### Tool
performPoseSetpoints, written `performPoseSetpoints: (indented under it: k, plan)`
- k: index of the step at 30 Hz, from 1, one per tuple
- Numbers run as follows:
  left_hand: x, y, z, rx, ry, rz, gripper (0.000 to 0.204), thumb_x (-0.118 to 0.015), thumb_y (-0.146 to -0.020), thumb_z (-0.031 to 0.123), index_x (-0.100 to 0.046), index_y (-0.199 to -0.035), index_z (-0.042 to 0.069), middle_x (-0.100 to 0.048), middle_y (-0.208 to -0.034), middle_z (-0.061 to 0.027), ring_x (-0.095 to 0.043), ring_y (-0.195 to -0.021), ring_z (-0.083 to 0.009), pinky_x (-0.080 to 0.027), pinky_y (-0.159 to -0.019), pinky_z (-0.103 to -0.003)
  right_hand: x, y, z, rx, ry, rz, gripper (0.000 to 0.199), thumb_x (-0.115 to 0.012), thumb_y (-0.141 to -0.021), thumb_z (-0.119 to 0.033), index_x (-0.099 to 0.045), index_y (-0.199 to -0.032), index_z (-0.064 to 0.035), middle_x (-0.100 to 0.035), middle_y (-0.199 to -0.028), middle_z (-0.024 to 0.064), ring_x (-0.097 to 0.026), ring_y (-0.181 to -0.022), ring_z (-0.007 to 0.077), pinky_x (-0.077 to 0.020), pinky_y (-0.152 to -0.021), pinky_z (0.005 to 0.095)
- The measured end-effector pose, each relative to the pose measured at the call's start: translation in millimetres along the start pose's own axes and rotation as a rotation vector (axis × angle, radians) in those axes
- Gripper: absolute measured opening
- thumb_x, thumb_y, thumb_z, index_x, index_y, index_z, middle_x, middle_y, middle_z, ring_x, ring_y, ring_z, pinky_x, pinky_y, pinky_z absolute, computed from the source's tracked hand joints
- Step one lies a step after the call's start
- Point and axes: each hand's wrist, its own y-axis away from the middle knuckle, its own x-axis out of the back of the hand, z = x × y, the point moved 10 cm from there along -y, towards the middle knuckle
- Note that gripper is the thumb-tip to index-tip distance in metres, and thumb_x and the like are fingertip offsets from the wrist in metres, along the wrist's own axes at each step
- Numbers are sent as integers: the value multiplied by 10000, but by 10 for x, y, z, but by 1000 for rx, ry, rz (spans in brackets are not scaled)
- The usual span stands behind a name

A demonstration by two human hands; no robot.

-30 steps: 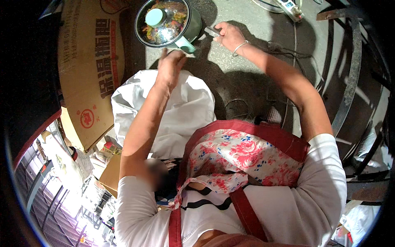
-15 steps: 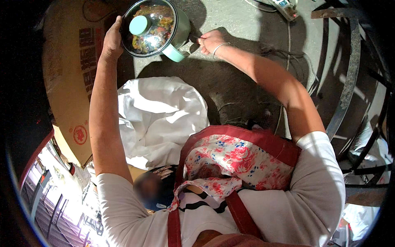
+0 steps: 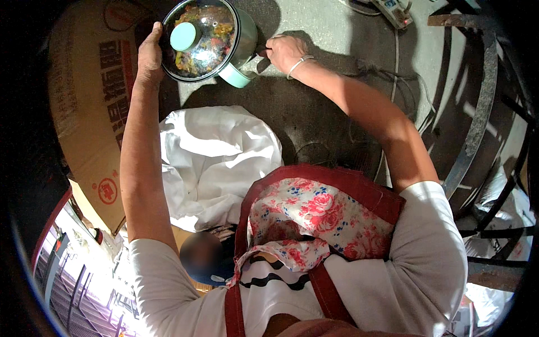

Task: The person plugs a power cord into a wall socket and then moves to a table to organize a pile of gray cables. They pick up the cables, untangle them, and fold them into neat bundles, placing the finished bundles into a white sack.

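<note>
A pale green cooking pot (image 3: pixel 247 42) is at the top of the view, tilted so its lid faces me. Its glass lid (image 3: pixel 216 53) has a dark rim and a mint knob, and mixed brown, yellow and red food shows through it. A mint handle (image 3: pixel 236 76) sticks out on the near side. My left hand (image 3: pixel 149 55) grips the pot's left side, thumb at the rim, with the other fingers hidden. To the right of the pot, my right hand (image 3: pixel 287 54) is closed, fingers bent around a small dark reddish thing that I cannot make out.
Below the pot lies a white cloth or plastic sheet (image 3: pixel 219 163). A large cardboard box (image 3: pixel 92 140) stands at the left. A power strip (image 3: pixel 393 13) and cables rest on the ground at upper right, beside a dark metal frame (image 3: pixel 477 118). My floral apron (image 3: pixel 320 213) covers my front.
The pot and my left hand sit slightly further left in the view. My right hand has shifted a little up and left, its back turned more toward me.
</note>
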Motion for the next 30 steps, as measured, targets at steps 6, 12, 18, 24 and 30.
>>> performPoseSetpoints:
  k: [6,12,18,24,30]
  plan:
    - [-129,119,107,-10,-43,20,404,-444,-912,348,-565,-1071,-3,-602,-1026,-100,-561,-912,-178,-418,-840,-304,-21,111,-206,141,198,-157,190,-505,-705,-80,-581,-858,3,-614,-878,200,-592,-859,366,-452,-747,456]
    - [-129,102,150,-63,-65,18,415,-451,-908,346,-578,-1048,-24,-603,-1002,-100,-565,-875,-164,-425,-811,-295,-149,53,-157,68,232,-253,183,-481,-758,-97,-601,-887,-47,-628,-868,138,-600,-850,331,-452,-752,454]
    - [-94,177,158,-76,-106,22,455,-463,-898,393,-574,-1045,-23,-612,-952,-97,-578,-820,-161,-454,-769,-293,908,411,442,-91,709,-472,146,-504,-772,-55,-631,-830,-12,-629,-885,162,-616,-857,293,-491,-718,415]
    - [267,259,296,-288,77,234,593,-482,-865,472,-524,-1153,-45,-532,-1165,-157,-497,-1067,-213,-330,-954,-316,943,812,1316,-199,529,-494,199,-510,-752,-72,-625,-885,22,-615,-930,204,-598,-883,332,-475,-748,412]
    - [109,1559,969,-805,-123,230,375,-481,-893,249,-540,-1144,-23,-557,-1144,-131,-475,-1120,-200,-279,-1016,-323,1703,483,1347,-334,-321,-174,211,-575,-755,-215,-600,-823,-17,-585,-708,89,-543,-623,177,-462,-587,326]
